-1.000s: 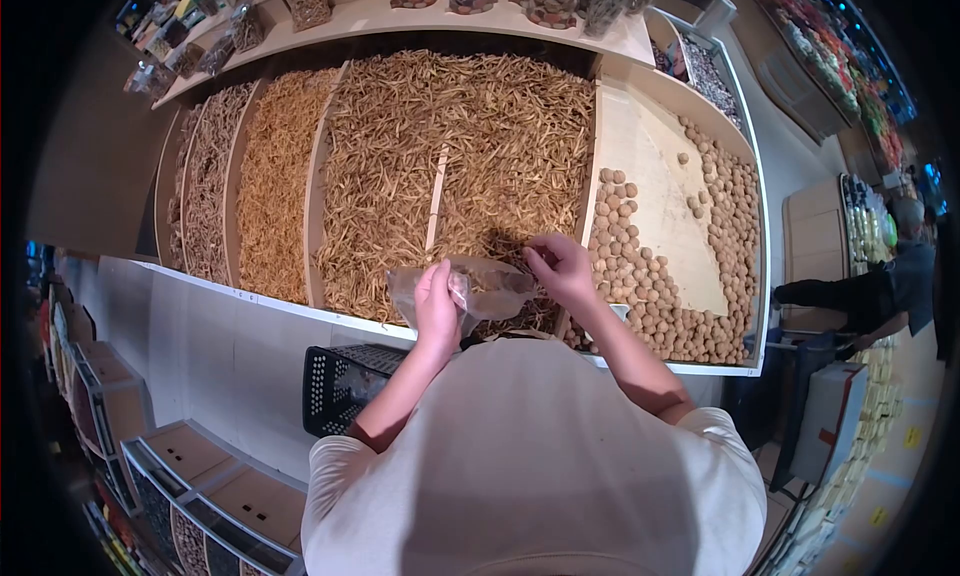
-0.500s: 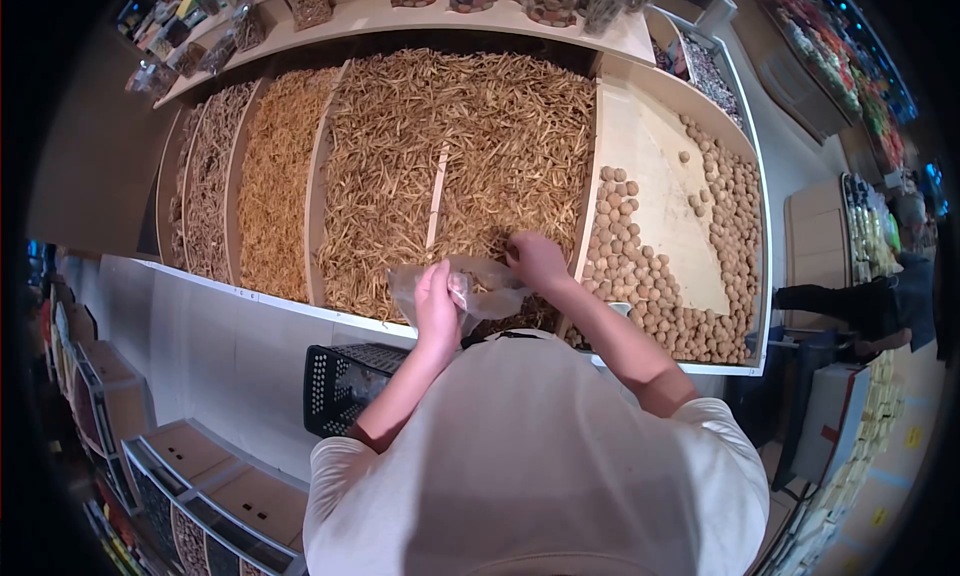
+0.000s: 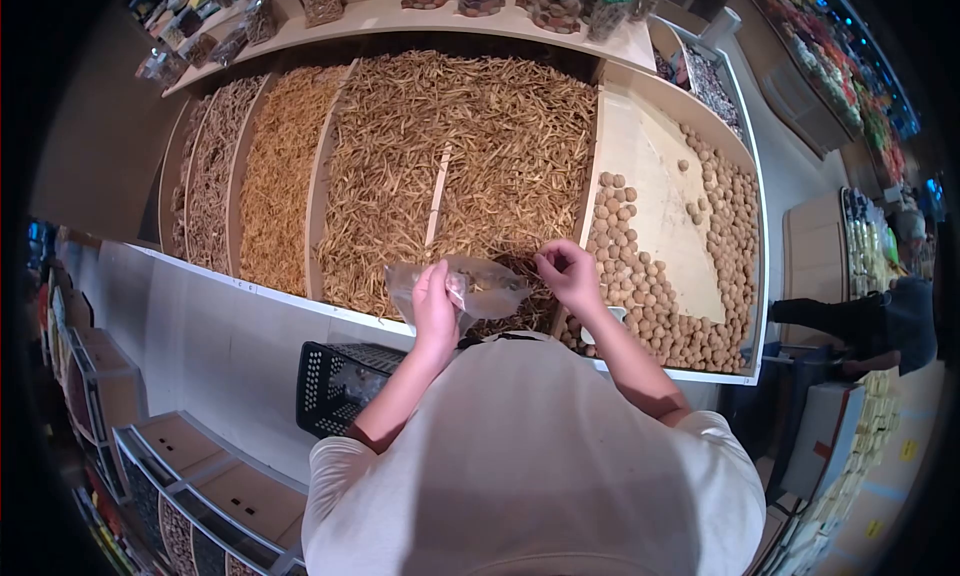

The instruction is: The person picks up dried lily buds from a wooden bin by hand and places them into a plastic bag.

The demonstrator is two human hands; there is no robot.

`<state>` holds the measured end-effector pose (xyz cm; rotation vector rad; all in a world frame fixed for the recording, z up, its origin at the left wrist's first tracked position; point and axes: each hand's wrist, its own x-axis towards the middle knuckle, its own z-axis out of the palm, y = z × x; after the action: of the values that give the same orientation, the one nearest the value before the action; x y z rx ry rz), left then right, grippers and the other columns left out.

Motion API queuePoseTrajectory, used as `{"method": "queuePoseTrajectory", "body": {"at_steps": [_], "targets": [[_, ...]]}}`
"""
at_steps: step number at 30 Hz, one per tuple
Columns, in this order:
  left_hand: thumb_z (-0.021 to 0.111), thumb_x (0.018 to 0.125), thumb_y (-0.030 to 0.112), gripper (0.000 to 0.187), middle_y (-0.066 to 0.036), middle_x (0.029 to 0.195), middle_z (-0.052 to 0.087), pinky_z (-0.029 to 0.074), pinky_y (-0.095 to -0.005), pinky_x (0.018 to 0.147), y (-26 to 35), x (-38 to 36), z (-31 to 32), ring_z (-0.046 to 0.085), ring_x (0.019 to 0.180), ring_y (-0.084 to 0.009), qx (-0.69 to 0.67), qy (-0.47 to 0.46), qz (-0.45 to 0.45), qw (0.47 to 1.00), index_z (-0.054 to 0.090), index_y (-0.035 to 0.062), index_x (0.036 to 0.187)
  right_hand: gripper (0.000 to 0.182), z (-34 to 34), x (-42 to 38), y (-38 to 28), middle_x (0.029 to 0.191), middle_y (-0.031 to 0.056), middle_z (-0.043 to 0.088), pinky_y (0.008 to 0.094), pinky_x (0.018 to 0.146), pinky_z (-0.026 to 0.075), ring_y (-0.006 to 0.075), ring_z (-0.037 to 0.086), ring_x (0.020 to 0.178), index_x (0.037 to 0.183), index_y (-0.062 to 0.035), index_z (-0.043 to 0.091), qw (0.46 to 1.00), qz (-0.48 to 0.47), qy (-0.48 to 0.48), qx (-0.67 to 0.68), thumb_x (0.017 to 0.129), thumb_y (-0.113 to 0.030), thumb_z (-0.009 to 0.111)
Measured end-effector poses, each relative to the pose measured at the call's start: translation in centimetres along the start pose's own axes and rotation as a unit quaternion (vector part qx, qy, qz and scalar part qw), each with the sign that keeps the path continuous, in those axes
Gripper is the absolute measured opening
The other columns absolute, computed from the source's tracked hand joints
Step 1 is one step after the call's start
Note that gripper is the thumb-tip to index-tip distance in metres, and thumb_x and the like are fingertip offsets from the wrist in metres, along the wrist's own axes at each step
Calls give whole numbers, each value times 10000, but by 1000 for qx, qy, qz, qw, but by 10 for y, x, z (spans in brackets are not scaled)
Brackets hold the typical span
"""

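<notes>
My left hand (image 3: 435, 301) is closed on the edge of a clear plastic bag (image 3: 490, 294), which hangs open toward the right above a bin of brown dried strips (image 3: 470, 146). What lies inside the bag is hard to make out. Just right of the bag's mouth, my right hand (image 3: 572, 276) is curled with thumb and fingers drawn together. Anything in that pinch is too small to name. Beneath it is a darker patch of the strips, close to the divider before the round brown nuts (image 3: 640, 276).
A white scoop (image 3: 607, 323) rests among the nuts. Orange-yellow dried shreds (image 3: 290, 176) fill a bin at left. Packaged goods line a shelf (image 3: 420, 21) behind. Below the left arm stands a dark shopping basket (image 3: 335, 386). Another person (image 3: 880, 321) is at far right.
My right hand has moved right, away from the bag's mouth and toward the divider. The bag's open end has spread slightly right, while my left hand keeps its hold.
</notes>
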<state>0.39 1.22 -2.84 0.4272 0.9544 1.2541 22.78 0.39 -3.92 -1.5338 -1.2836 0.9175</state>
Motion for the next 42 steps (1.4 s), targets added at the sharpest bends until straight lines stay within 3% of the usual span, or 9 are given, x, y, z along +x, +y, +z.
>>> {"method": "queuePoseTrajectory", "body": {"at_steps": [7, 8, 11, 22, 25, 28, 30, 34, 42], "targets": [[486, 1016, 198, 188, 34, 721, 557, 438, -234, 579, -5, -2, 0, 537, 633, -65, 1, -35, -1, 999, 560, 103, 873, 79, 3, -32, -37, 727, -8, 542, 227, 577, 404, 57, 489, 654, 901, -25, 649, 996, -21, -76, -37, 860, -66, 703], [484, 1017, 197, 189, 33, 724, 556, 440, -232, 584, -7, -1, -2, 540, 640, -65, 1, -49, 3, 999, 559, 101, 873, 158, 10, -31, -34, 772, 55, 603, 287, 619, 465, 152, 560, 662, 959, -43, 664, 992, -18, -107, -66, 847, -144, 711], [483, 1017, 195, 187, 32, 729, 547, 435, -230, 588, -4, -5, -1, 537, 648, -64, -1, -53, 10, 999, 555, 101, 872, 171, 22, -29, -41, 812, 92, 622, 328, 666, 493, 218, 603, 709, 985, -57, 673, 975, -79, -171, -117, 844, -148, 705], [511, 1007, 193, 170, 62, 667, 500, 340, -201, 489, 7, -18, 10, 449, 547, -29, -30, 34, 1, 999, 554, 122, 859, 128, -13, 17, 3, 760, 104, 607, 347, 631, 491, 253, 604, 684, 919, -34, 670, 975, -101, -5, -199, 825, -118, 694], [509, 1008, 196, 144, 38, 755, 557, 449, -228, 597, 2, -14, 8, 557, 669, -62, -15, 2, -2, 1000, 565, 106, 910, 132, -16, 33, 20, 806, 145, 618, 402, 685, 501, 323, 613, 763, 922, -35, 660, 958, -78, 2, -275, 825, -124, 661], [513, 1006, 188, 172, 59, 665, 495, 331, -199, 475, 1, -12, 11, 443, 541, -28, -11, 31, 9, 999, 545, 116, 853, 160, -13, 44, 32, 867, 155, 640, 430, 721, 512, 343, 631, 834, 939, -47, 659, 933, -70, -17, -351, 836, -167, 635], [506, 1009, 201, 154, 33, 759, 572, 457, -236, 591, -2, -8, 0, 562, 667, -65, -14, 2, 3, 1000, 566, 111, 899, 163, -8, 50, 36, 917, 161, 650, 445, 743, 516, 359, 633, 874, 939, -57, 654, 931, -78, -23, -357, 838, -180, 617], [504, 1009, 210, 162, 28, 771, 585, 465, -238, 605, 0, -4, -7, 570, 673, -72, -25, -7, 1, 1000, 577, 103, 912, 142, 0, 56, 39, 934, 161, 654, 441, 745, 518, 360, 633, 881, 903, -56, 649, 918, -68, -49, -388, 833, -176, 619], [513, 1007, 194, 172, 49, 710, 545, 422, -211, 536, 12, -6, 14, 524, 615, -40, -12, 31, 0, 999, 556, 116, 860, 49, -4, 49, 47, 693, 143, 624, 380, 617, 501, 312, 633, 670, 745, -32, 627, 955, -56, -28, -289, 777, -70, 632]]}}
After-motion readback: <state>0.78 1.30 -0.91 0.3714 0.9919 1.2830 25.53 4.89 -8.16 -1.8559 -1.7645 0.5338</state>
